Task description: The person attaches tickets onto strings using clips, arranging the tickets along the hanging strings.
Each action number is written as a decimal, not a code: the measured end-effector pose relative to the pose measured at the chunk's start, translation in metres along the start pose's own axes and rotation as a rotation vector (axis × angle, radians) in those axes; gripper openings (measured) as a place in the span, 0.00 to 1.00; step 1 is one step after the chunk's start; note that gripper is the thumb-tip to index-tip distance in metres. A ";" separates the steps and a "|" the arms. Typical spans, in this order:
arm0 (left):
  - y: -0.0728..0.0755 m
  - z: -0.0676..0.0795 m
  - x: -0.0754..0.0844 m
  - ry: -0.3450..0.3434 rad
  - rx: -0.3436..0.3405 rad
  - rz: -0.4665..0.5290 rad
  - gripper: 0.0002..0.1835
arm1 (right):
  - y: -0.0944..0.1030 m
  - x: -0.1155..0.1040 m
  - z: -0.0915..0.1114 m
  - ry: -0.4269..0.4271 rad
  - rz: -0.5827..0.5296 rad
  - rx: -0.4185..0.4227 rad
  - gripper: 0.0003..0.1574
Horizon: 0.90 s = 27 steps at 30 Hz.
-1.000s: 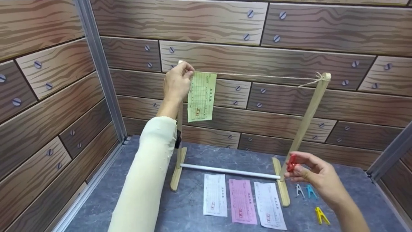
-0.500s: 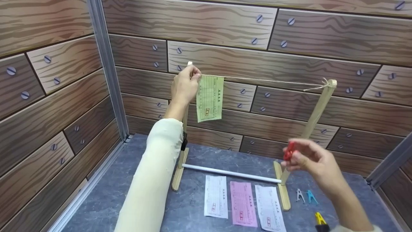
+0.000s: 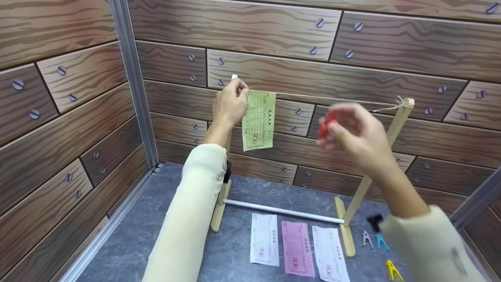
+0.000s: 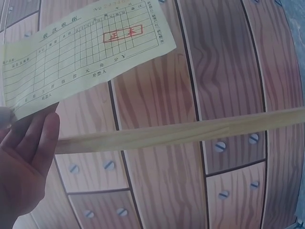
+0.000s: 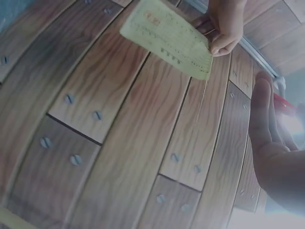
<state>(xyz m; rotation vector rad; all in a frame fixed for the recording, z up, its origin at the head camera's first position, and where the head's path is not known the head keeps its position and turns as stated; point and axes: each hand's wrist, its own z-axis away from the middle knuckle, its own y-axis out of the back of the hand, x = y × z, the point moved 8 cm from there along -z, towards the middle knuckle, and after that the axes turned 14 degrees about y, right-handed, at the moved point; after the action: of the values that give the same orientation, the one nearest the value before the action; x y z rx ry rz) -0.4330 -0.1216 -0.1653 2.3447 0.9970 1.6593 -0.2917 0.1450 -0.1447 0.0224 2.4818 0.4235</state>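
My left hand (image 3: 231,102) pinches the upper left corner of a yellow-green receipt slip (image 3: 259,121) at a thin string (image 3: 336,98). The slip hangs down below the string, and its printed lines and red stamp show in the left wrist view (image 4: 86,52). Between thumb and fingers my right hand (image 3: 362,135) holds a red clothespin (image 3: 327,124), blurred by motion, in the air right of the slip and below the string. Only a bit of the red clothespin (image 5: 282,102) shows behind the fingers in the right wrist view.
A wooden stand with a right post (image 3: 377,160) and a white bottom rod (image 3: 282,210) carries the string. On the grey table lie a white slip (image 3: 264,239), a pink slip (image 3: 298,248) and another white slip (image 3: 330,253). Grey (image 3: 366,239), blue (image 3: 381,241) and yellow (image 3: 393,270) clothespins lie at right.
My right hand has risen and moved left with the red clothespin, from beside the right post's lower part towards the string. The left hand still holds the slip at the string; the view has shifted slightly.
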 end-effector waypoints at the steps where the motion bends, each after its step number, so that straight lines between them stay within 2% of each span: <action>1: 0.000 0.000 0.000 0.000 0.002 -0.005 0.08 | -0.004 -0.001 -0.009 0.016 0.031 -0.014 0.17; 6: 0.000 -0.002 0.001 -0.009 0.002 -0.026 0.08 | -0.024 0.000 -0.050 0.039 0.105 -0.067 0.15; 11: 0.001 -0.005 0.001 -0.014 -0.006 -0.069 0.08 | -0.042 0.008 -0.080 -0.027 0.123 -0.092 0.15; 22: 0.005 -0.008 0.003 -0.050 -0.016 -0.187 0.10 | -0.072 0.029 -0.121 -0.146 0.181 -0.144 0.16; 27: 0.006 -0.011 0.004 -0.038 -0.007 -0.162 0.10 | -0.079 0.036 -0.139 -0.178 0.188 -0.153 0.15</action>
<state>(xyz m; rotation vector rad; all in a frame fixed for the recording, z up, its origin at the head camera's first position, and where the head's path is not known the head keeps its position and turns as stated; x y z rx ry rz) -0.4388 -0.1268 -0.1552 2.2161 1.1387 1.5511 -0.3949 0.0327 -0.0843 0.2235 2.2744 0.6604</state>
